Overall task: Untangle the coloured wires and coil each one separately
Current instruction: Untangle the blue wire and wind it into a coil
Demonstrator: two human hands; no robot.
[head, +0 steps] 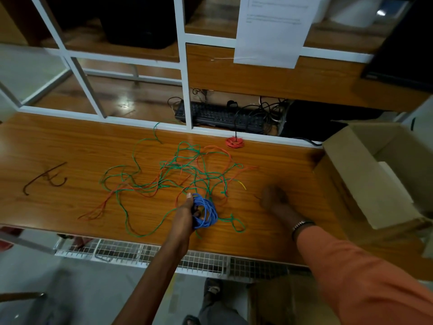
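Note:
My left hand (188, 208) grips a blue wire coil (206, 213) just above the wooden table (58, 148), near its front edge. A tangle of green wire (187, 170) and orange-red wire (218, 150) spreads across the table's middle, beyond the coil. A short yellow wire end (242, 184) lies at the tangle's right side. A finished red coil (235, 142) sits at the table's back edge. My right hand (273, 197) is blurred, to the right of the tangle, with fingers curled; I cannot tell whether it holds anything.
An open cardboard box (365, 174) stands at the table's right end. A dark brown wire piece (45, 179) lies at the left. Behind the white frame are a black keyboard (220, 117) and black cables. A paper sheet (274, 26) hangs above.

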